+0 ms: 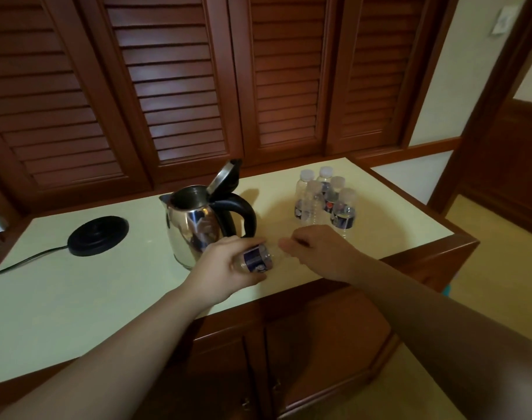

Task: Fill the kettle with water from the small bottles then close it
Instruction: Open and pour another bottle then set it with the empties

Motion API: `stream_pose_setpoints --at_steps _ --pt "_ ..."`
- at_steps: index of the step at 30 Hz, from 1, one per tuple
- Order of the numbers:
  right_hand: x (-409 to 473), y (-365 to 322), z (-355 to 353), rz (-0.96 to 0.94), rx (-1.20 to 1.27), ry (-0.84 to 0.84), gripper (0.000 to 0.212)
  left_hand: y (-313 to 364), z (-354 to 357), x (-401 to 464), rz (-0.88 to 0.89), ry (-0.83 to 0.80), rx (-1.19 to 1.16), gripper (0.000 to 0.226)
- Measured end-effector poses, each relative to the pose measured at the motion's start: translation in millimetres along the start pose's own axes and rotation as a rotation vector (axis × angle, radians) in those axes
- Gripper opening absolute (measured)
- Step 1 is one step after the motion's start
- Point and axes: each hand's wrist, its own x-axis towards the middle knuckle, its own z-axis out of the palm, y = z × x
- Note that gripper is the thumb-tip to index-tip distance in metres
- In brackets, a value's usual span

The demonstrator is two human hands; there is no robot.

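Kettle (195, 225): lid up, just beyond left hand (225, 266).
Bottle (257, 258): gripped sideways by left hand.
Right hand (316, 253): fingers pinched at cap end; cap hidden.
Technique: steady body, twist cap, avoid squeezing.

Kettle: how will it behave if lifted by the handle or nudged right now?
The kettle stands off its base, so probably nothing anchors it; a nudge may slide it on the smooth counter. Steel body, likely rigid. The open lid stands upright and may flop when tilted.
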Motion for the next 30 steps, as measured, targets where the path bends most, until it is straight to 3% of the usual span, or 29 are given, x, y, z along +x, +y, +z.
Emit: stream_pose_setpoints --at_steps 6,12,15,19,23,27,30 --pt "-4 33 -15 0.061 0.017 0.061 0.064 27 29 12 -0.027 0.067 0.049 0.064" --pt "-23 70 -22 0.136 0.016 0.035 0.053 47 59 27 -0.162 0.132 -0.126 0.059" --pt "-32 83 -17 0.126 0.025 0.003 0.058 53 70 38 -0.214 0.175 -0.207 0.054" --pt "-45 106 6 0.042 -0.14 -0.019 0.065 47 83 49 -0.264 0.224 -0.258 0.049" --pt "-61 127 20 -0.018 -0.319 0.062 0.067 47 93 57 -0.292 0.246 -0.267 0.049" --pt "-72 138 24 0.012 -0.328 0.222 0.064 44 106 70 -0.308 0.253 -0.291 0.045" --pt "-73 141 23 0.03 -0.298 0.232 0.064 46 116 83 -0.3 0.234 -0.289 0.044"
